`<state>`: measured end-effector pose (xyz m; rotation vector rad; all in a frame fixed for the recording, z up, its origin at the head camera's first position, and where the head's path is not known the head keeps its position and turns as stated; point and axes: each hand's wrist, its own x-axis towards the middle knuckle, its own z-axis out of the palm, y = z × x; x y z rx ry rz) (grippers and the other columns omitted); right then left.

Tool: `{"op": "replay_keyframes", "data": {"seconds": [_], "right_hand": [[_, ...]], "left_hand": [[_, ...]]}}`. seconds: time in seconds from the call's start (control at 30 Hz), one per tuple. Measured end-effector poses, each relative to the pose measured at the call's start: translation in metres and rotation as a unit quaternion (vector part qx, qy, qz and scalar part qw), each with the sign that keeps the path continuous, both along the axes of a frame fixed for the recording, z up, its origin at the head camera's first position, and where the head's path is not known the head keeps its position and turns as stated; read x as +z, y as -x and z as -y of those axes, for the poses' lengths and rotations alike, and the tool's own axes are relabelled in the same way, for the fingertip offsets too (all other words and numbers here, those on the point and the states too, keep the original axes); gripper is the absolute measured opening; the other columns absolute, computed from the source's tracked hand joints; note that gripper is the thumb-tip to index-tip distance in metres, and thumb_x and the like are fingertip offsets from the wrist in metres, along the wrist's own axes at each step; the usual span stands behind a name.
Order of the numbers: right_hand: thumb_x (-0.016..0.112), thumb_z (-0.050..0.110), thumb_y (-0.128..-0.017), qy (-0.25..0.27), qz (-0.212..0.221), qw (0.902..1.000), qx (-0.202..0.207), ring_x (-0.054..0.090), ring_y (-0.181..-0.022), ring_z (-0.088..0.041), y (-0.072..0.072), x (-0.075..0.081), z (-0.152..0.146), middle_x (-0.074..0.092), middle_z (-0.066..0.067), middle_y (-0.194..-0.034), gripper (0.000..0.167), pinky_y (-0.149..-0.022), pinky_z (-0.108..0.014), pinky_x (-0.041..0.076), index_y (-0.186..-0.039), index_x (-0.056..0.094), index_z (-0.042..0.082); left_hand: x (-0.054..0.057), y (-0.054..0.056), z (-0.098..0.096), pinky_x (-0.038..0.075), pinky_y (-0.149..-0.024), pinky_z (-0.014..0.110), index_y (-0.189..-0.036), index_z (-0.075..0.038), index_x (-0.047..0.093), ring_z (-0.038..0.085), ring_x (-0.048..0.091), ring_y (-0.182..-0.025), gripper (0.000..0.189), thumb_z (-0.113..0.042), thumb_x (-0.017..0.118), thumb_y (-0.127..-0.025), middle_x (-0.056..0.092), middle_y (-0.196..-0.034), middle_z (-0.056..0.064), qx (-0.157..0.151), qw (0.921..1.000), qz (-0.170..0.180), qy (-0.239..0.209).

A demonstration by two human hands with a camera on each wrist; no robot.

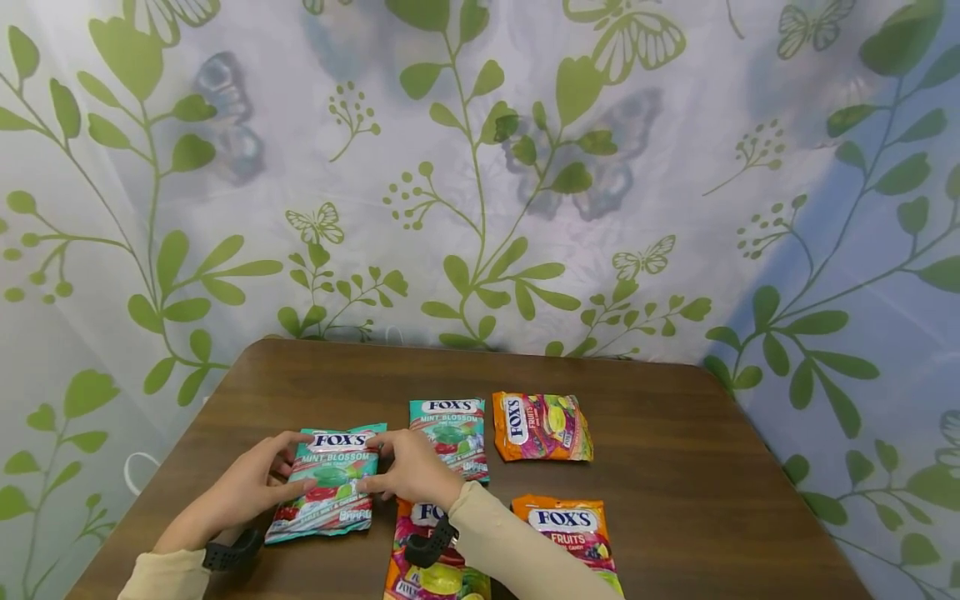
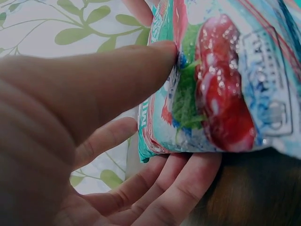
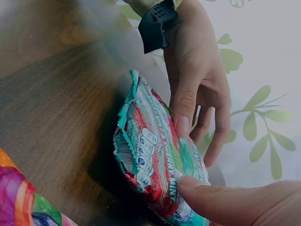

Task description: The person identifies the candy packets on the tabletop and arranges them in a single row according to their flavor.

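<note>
A teal FOX'S Mint Blossom candy bag (image 1: 330, 483) is held between both hands at the left of the table. My left hand (image 1: 251, 482) grips its left side; in the left wrist view the thumb (image 2: 136, 66) presses on the printed front and several fingers (image 2: 188, 188) reach underneath. From the other side my right hand (image 1: 416, 468) holds the bag's right edge, its thumb (image 3: 202, 193) on the front in the right wrist view. How far the right fingers curl behind the bag is hidden.
Beside the right hand lies a second Mint Blossom bag (image 1: 453, 437). An orange FOX'S Fruits bag (image 1: 543, 427) is to its right. Two more Fruits bags, one (image 1: 427, 567) partly under the right wrist and another (image 1: 566, 533), lie nearer. A patterned curtain (image 1: 480, 167) hangs behind the wooden table (image 1: 690, 483).
</note>
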<state>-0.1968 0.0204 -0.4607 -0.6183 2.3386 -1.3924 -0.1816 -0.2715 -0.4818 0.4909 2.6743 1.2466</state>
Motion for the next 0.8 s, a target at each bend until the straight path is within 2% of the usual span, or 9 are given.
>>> {"op": "replay_keyframes", "data": {"seconds": [0.2,0.3,0.43,0.63,0.8], "right_hand": [[0.09,0.007,-0.092,0.0,-0.005,1.0,0.0,0.075,-0.064,-0.022,0.001,0.0,0.004,0.07,-0.016,-0.118,0.059,-0.071,-0.025,0.06,-0.146,0.068,0.0],[0.092,0.009,-0.091,-0.017,-0.03,0.9994,-0.002,0.071,-0.065,-0.012,0.002,-0.003,0.005,0.072,-0.016,-0.118,0.06,-0.072,-0.024,0.058,-0.145,0.069,0.0],[0.093,0.011,-0.09,-0.029,-0.056,0.998,-0.007,0.063,-0.068,-0.004,0.002,-0.007,0.006,0.073,-0.015,-0.119,0.059,-0.068,-0.023,0.054,-0.143,0.07,0.0],[0.093,0.007,-0.089,-0.012,-0.06,0.998,-0.019,0.067,-0.076,-0.005,0.0,-0.01,0.009,0.073,-0.016,-0.123,0.06,-0.067,-0.023,0.057,-0.144,0.069,-0.001],[0.093,0.005,-0.088,-0.001,-0.061,0.9978,-0.026,0.068,-0.076,-0.004,-0.002,-0.01,0.011,0.072,-0.014,-0.119,0.062,-0.067,-0.022,0.057,-0.144,0.068,-0.002]], "left_hand": [[-0.001,-0.002,0.002,0.058,-0.071,0.031,-0.148,0.006,0.054,0.02,0.059,-0.089,0.067,-0.018,0.088,-0.096,0.055,-0.11,0.011,0.0,0.9999,-0.003,-0.013],[-0.002,-0.003,0.001,0.058,-0.072,0.03,-0.147,0.006,0.054,0.019,0.059,-0.09,0.066,-0.019,0.088,-0.096,0.056,-0.111,0.011,0.0,0.9998,-0.005,-0.018],[-0.002,-0.003,0.0,0.057,-0.072,0.03,-0.147,0.007,0.054,0.02,0.059,-0.09,0.066,-0.018,0.088,-0.096,0.055,-0.111,0.012,0.002,0.9998,-0.005,-0.02],[-0.002,-0.004,-0.002,0.057,-0.072,0.03,-0.147,0.008,0.054,0.021,0.058,-0.09,0.066,-0.017,0.087,-0.096,0.053,-0.11,0.013,0.002,0.9994,-0.003,-0.034],[-0.002,-0.004,-0.001,0.057,-0.07,0.03,-0.147,0.009,0.053,0.02,0.056,-0.09,0.066,-0.017,0.087,-0.096,0.051,-0.111,0.012,0.004,0.9995,-0.011,-0.03]]}}
